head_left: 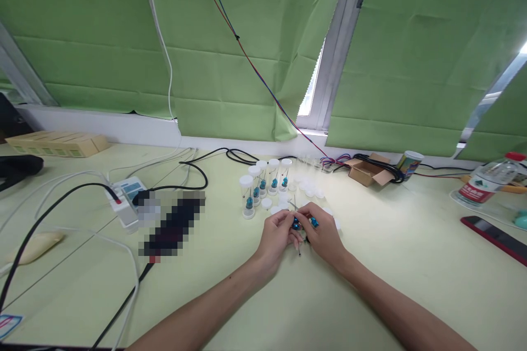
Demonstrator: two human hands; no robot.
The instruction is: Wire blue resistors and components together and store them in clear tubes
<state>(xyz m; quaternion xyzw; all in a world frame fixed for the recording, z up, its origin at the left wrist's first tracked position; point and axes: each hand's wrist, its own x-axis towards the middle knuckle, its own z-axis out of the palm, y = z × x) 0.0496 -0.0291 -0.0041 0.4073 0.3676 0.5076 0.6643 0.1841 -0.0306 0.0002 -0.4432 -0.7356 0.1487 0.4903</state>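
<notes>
- Head view: the left hand [276,237] and the right hand [326,237] meet fingertip to fingertip low over the counter [370,285]; both forearms come in from the near edge and angle toward each other, wrists just off the surface
- The left hand is curled, knuckles up, its thumb and forefinger pinched on a small blue part [295,223] right where the two hands meet
- The right hand is curled likewise, fingers closed about a second blue part [314,222] that sits at its own fingertips, just right of the first
- A thin dark lead [299,251] hangs out below the pinch, its long axis running nearly straight toward the person, free end nearest them; which of the two parts it belongs to I cannot tell
- Just beyond the left hand stand capped clear vials [247,197] in a row climbing away to the right, all upright, each with a blue piece inside
- Loose white caps [267,204] lie between the vials and the hands
- Well beyond the right hand: an open cardboard box [366,172]; far to its right a water bottle [489,180] on its side and a red phone [494,235]
- Far left of the left hand: a white power strip [127,197] with black cable [193,167] looping near it
</notes>
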